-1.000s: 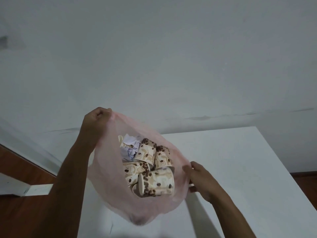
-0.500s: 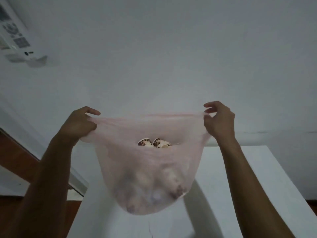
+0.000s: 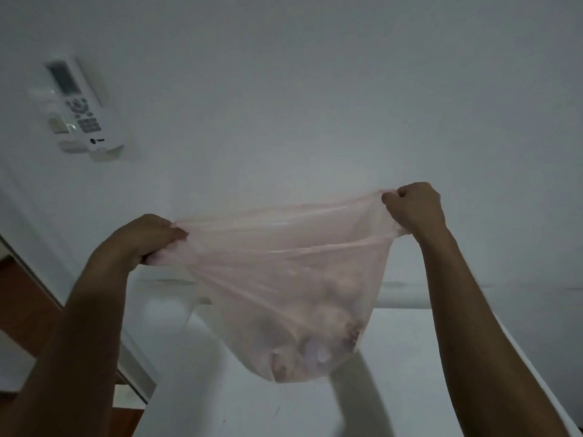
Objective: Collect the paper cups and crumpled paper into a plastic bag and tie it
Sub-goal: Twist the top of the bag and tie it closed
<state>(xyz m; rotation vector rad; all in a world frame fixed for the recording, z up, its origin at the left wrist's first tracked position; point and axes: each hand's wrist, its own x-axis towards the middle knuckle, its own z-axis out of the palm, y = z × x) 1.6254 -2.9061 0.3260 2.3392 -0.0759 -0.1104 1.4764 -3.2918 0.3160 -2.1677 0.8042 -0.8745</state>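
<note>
Two hands hold a pink plastic bag stretched in the air above the white table.
Left hand and right hand each grip one end of its top edge; blurred cups and paper sit at its bottom.

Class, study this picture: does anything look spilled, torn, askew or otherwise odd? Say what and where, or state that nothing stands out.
Nothing stands out. The thin pink plastic bag hangs intact above the white table, its top stretched between the left hand and right hand, both gripping it. The contents sit blurred at its bottom; nothing has spilled. It is not yet tied.
</note>
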